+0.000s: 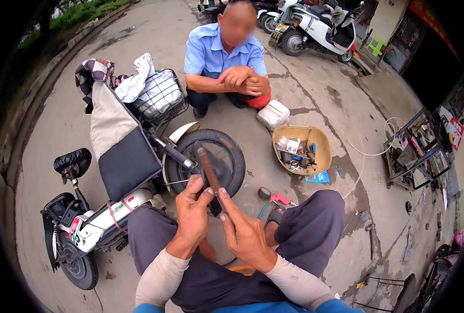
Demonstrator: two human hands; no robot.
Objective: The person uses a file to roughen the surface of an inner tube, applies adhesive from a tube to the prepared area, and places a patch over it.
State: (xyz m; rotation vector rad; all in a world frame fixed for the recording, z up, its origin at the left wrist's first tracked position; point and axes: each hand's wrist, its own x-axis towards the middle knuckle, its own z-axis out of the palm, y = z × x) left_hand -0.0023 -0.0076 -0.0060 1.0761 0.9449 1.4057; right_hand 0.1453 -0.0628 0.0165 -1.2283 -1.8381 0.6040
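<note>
My left hand is closed in a pinch, with a thin metal rod sticking out to its left. In my right hand is a long, flat, rusty brown bar that looks like a file; it slants up and away, and the fingertips of both hands meet near its lower end. Just beyond my hands is the front wheel of an electric scooter lying on its side, a quilted grey and black cover over its front.
Across from me squats a person in a light blue shirt, arms folded over the knees. A yellow basket of tools and a whitish block stand right of the wheel. A pink-handled tool lies by my foot. A metal rack stands far right.
</note>
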